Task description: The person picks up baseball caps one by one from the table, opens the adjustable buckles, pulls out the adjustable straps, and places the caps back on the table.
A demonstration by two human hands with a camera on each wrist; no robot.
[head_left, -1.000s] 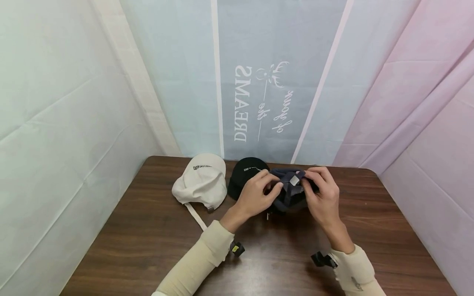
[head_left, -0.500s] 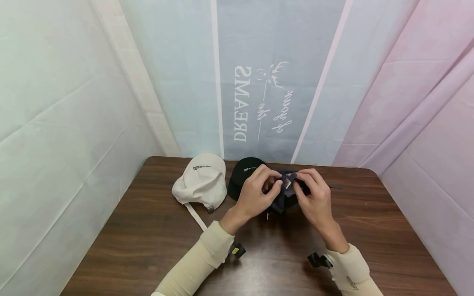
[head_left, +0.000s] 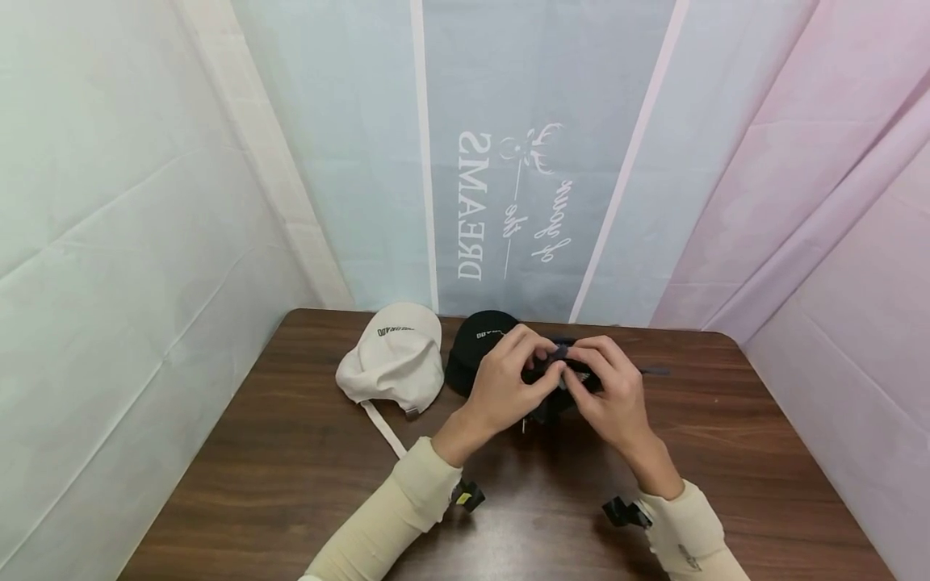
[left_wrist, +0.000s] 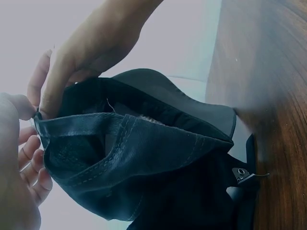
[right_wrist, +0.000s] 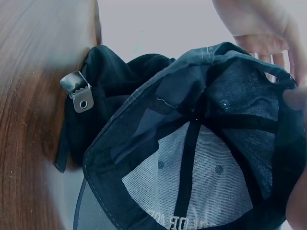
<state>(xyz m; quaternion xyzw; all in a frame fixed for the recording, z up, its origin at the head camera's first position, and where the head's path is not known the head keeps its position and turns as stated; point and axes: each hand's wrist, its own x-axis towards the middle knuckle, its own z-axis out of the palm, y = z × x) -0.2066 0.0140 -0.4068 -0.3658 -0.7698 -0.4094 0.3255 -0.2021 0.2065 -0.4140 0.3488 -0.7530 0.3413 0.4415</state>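
My left hand (head_left: 504,379) and my right hand (head_left: 613,395) meet over a dark navy baseball cap. Between thumbs and fingertips, both pinch the strap at its back. In the left wrist view the navy cap (left_wrist: 148,148) shows its back opening and strap, with its brim pointing away. The right wrist view looks into the navy cap (right_wrist: 206,167), where a pale mesh panel and dark seams show. In the head view my fingers cover most of it. Just left, a black cap (head_left: 475,343) lies partly behind my left hand; its metal buckle (right_wrist: 82,98) shows.
A white cap (head_left: 395,355) with dark lettering lies at the left of the wooden table (head_left: 291,452), its loose strap (head_left: 383,428) trailing toward my left sleeve. A printed curtain (head_left: 538,161) hangs behind the table's far edge. Pale cloth walls stand at both sides.
My right hand has moved left until its fingertips meet those of my left hand. The strap is now bunched between them, and a dark strap end sticks out beyond my right hand.
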